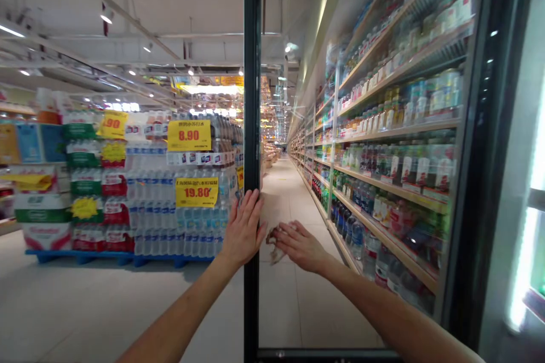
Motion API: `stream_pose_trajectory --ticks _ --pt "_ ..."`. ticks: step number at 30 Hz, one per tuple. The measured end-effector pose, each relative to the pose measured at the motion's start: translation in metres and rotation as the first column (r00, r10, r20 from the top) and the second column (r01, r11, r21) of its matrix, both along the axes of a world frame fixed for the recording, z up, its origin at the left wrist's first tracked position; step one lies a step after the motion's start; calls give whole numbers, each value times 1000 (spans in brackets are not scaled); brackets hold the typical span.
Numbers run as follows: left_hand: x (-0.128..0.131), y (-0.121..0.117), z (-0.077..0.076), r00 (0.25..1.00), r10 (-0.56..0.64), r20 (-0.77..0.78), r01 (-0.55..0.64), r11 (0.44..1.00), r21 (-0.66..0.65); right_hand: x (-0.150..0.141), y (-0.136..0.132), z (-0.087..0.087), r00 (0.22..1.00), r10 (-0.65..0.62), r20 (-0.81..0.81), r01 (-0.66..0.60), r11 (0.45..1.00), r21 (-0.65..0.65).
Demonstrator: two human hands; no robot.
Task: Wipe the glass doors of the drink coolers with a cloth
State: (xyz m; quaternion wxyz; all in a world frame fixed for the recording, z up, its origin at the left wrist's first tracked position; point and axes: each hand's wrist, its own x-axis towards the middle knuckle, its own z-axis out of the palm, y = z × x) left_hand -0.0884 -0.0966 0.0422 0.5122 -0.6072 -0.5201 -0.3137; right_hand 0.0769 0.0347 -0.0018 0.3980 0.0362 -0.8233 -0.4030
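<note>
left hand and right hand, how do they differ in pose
The left hand is against the black frame; the right hand is at the glass. The left hand's fingers point mostly up, the right hand's mostly left. Both are bare, backs toward the camera.

Both forearms (pixel 187 306) taper — bare, like left hand (pixel 243 231) and right hand (pixel 301 245).
</note>
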Motion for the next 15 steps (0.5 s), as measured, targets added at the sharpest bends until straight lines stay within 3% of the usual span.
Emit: stream_pose_trajectory --ticks 4,6,8,12,13,15 --pt "7 7 -16 1000 0 -16 0 1000 -11 8 3 43 940 -141 -311 81 976 -200" --pt "13 10 -25 1000 -3 -23 3 1000 -21 10 3 47 903 -191 -386 84 957 -276" --pt "18 11 -35 999 -10 -37 9 999 -30 12 1 23 926 -175 -334 86 961 -265" --pt "22 11 -49 998 -10 -67 6 998 -56 17 -1 -48 983 -86 -163 59 985 -161" --pt "22 12 -52 998 -10 -69 5 998 -61 19 0 -54 983 -84 -160 58 985 -161" --pt "23 16 -55 998 -12 -69 8 998 -64 23 4 -44 962 -127 -241 76 975 -210"
